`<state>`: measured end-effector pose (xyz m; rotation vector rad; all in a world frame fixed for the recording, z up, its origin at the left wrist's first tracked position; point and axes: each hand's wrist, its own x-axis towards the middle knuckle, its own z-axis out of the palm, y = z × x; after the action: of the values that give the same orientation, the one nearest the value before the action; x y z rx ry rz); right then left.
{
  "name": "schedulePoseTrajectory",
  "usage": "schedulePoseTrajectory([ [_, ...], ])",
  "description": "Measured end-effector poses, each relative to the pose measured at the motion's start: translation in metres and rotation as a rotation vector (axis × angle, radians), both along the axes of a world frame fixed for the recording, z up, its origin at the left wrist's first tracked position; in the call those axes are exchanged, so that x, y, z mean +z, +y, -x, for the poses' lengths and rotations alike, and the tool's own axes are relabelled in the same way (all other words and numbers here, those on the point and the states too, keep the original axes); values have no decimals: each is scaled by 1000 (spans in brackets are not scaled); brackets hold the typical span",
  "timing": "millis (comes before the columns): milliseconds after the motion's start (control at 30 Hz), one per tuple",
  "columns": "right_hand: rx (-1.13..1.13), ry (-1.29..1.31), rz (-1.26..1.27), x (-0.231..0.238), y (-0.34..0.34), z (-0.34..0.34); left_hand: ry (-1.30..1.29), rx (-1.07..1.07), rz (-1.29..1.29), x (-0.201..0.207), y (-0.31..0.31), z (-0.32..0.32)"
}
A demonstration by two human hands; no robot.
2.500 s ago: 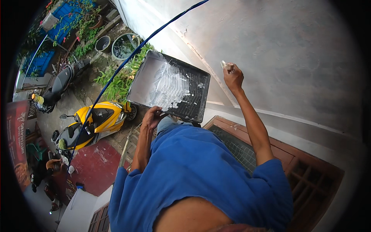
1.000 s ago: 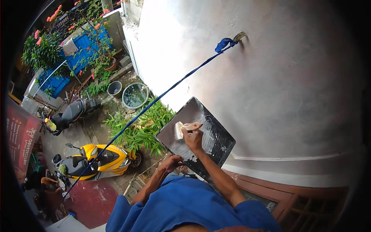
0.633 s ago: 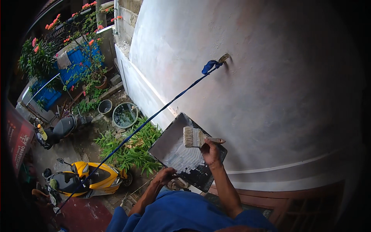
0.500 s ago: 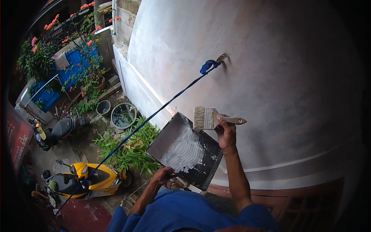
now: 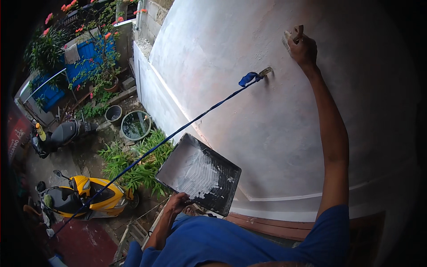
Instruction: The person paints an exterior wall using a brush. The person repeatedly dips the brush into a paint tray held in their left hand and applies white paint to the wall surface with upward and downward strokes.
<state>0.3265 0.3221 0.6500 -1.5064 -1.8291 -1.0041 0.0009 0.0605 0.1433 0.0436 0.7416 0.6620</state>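
My right hand point(image 5: 305, 51) is raised at the upper right, closed round the handle of a paintbrush point(image 5: 289, 39). The brush is against or very near the pale, patchy wall point(image 5: 275, 111); I cannot tell whether the bristles touch. Low in the middle, my left hand point(image 5: 178, 202) grips the near left edge of a black paint tray point(image 5: 227, 187). White paint point(image 5: 198, 171) coats the tray's ribbed bottom, with dark bare patches on the right side. The tray is held tilted in front of my blue shirt.
A blue cord point(image 5: 178, 130) runs from a metal bracket point(image 5: 267, 72) on the wall down to the lower left. Below are a yellow scooter point(image 5: 100, 196), a dark motorbike point(image 5: 66, 133), a round water tub point(image 5: 136, 125), a bucket point(image 5: 114, 114) and green plants point(image 5: 133, 162).
My right hand has swung up and to the right with the paintbrush, from above the tray to the wall. The left hand still holds the tray, now slightly lower left in view.
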Motion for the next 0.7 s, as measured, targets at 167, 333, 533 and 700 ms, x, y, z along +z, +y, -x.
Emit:
schedulePoseTrajectory([
  [167, -96, -428, -192, 36, 10, -11, 52, 48, 8, 15, 2, -6],
  [333, -229, -712, 52, -42, 4, -2, 10, 69, 18, -9, -4, -8],
  [533, 50, -260, 288, -69, 3, 1, 9, 84, 17, -9, 0, -7],
  [700, -185, -399, -98, 61, 14, -29, 21, 55, 10, -1, 0, -7],
])
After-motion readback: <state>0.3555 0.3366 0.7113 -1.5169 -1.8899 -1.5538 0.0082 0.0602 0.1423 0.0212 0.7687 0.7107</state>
